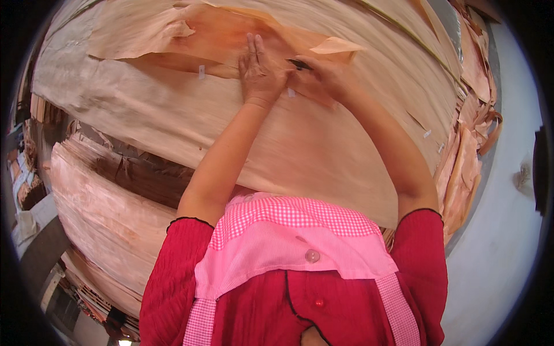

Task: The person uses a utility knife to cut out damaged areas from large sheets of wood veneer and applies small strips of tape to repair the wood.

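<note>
A broad stack of thin wood veneer sheets [323, 155] lies before me. Across its far part rests a darker orange-brown veneer piece [225, 34] with ragged, curled edges. My left hand [259, 78] presses flat on the veneer, fingers stretched away from me. Close beside it, my right hand [320, 79] is closed around a small black tool [299, 64]; its working end is hidden, so I cannot make out its exact kind. Small white tape strips [201, 72] stick to the veneer, one of them just below my hands.
Another veneer stack [104, 202] stands at the near left, with a dark gap between it and the main stack. Torn veneer scraps [470, 155] hang along the right edge, beside a pale floor [496, 230]. My pink checked apron [300, 225] touches the stack's near side.
</note>
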`<state>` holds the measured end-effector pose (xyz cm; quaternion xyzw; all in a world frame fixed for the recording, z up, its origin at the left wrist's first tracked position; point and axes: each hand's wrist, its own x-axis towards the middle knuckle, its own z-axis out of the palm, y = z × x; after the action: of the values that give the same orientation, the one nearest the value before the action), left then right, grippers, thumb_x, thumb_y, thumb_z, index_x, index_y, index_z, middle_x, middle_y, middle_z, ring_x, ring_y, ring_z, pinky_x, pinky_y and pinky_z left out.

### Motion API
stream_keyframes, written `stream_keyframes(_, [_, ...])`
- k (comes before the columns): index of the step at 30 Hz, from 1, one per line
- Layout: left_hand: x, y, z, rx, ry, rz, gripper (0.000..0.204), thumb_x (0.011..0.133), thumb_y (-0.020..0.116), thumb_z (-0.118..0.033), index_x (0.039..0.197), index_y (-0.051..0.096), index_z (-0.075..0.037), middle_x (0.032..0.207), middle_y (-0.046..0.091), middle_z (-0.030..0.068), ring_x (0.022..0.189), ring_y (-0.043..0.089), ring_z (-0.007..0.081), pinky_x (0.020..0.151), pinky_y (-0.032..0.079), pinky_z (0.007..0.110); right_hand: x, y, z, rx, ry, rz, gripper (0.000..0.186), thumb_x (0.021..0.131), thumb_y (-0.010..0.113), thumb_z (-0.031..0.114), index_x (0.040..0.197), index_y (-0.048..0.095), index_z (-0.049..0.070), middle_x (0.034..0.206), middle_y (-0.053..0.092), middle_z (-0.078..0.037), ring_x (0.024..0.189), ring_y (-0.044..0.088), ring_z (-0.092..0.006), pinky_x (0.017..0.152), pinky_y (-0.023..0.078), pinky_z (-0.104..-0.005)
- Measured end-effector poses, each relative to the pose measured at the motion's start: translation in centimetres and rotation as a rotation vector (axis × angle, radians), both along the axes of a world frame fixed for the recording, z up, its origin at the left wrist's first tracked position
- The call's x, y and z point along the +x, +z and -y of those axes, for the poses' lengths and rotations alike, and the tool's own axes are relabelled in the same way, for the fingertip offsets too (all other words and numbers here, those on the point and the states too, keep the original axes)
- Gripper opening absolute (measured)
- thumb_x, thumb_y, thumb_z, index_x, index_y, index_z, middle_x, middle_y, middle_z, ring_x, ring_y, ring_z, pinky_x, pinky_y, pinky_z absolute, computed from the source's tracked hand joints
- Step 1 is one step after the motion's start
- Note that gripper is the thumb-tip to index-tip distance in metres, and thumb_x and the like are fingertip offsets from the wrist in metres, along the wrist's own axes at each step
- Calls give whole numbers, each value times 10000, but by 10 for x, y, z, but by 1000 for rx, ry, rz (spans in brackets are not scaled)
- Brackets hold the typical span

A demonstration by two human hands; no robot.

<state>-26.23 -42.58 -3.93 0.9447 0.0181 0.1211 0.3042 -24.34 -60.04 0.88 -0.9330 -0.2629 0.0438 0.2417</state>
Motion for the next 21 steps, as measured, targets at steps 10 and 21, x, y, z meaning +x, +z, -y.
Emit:
stream_keyframes(10, [0, 3, 0, 76, -24, -70, 1033, 654, 692, -404, 1363, 32, -44, 1364, 329, 19, 1286, 228, 189, 1034, 133, 448, 18, 0, -9, -454, 61, 49, 358, 815, 467, 195, 1170, 461, 237, 772, 611, -99, 683, 606, -275, 526, 466, -378])
stream_keyframes(21, [-1, 12, 4, 209, -56, 107, 603, 680, 657, -341, 1191, 423, -121, 1275, 412, 57, 1235, 313, 214, 997, 208, 445, -98, 1, 49, -215, -701, -259, 599, 784, 556, 230, 1313, 285, 155, 767, 606, -191, 702, 603, -320, 581, 461, -414])
